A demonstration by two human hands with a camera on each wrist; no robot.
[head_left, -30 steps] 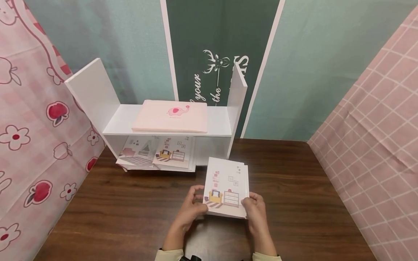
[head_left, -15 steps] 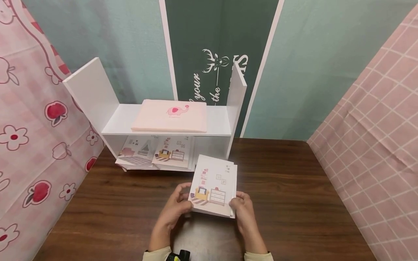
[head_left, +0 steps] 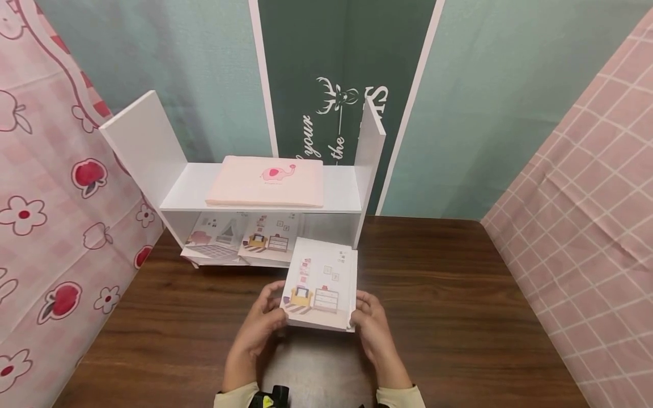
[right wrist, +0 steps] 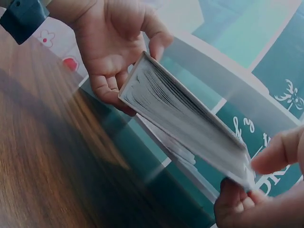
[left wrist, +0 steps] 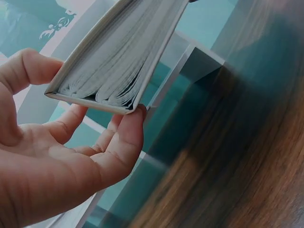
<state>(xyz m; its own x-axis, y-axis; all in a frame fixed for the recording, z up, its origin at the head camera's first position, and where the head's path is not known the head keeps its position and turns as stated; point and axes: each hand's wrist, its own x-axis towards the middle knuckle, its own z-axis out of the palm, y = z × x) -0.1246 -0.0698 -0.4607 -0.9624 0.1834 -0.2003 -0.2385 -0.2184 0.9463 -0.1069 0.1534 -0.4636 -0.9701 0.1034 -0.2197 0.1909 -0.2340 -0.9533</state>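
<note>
Both hands hold a thick white photo album point(head_left: 318, 283) by its two sides. A yellow armchair and a dresser are printed on its cover. My left hand point(head_left: 257, 323) grips the left edge, thumb on top and fingers below, as the left wrist view also shows. The right hand point(head_left: 374, 328) pinches the right edge in the same way. From the wrist sides, the album's page edges point(right wrist: 175, 118) fan out between its stiff covers. Just behind it stands a white shelf point(head_left: 336, 187); two similar albums, an armchair-print album point(head_left: 270, 238) and a tent-print album point(head_left: 214, 238), lie in its lower compartment.
A pink album with an elephant point(head_left: 270, 181) lies flat on the upper shelf board. The tall side panels point(head_left: 145, 141) rise above it. Brown wooden tabletop point(head_left: 459, 317) spreads around, bounded by a patterned pink cloth point(head_left: 61, 226) at left and a checked pink cloth point(head_left: 586, 226) at right.
Both hands have carried the album left and slightly away, toward the shelf's lower right compartment. The shelf and the other albums have stayed put.
</note>
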